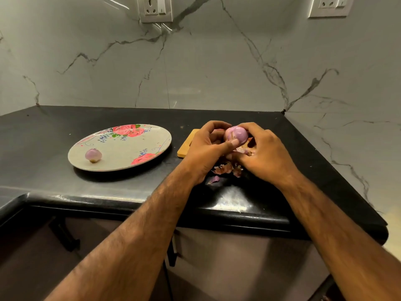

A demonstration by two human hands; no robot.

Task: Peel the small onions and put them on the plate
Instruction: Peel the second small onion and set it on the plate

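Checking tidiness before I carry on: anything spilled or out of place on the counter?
Only loose onion skins scattered on the counter near the wooden board; ordinary peeling mess. Nothing else stands out.

Glossy black countertop point(43, 137) running into a corner, with a floral plate point(121, 148) sitting on the left part. Just right of the plate there's a small wooden board point(184, 148), plus loose onion skins point(225, 169) scattered nearer the front edge.

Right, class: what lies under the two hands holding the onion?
Loose onion skins lie on the black counter, and a wooden board shows only its left edge. The left hand and right hand, holding the onion, cover the rest of the board.
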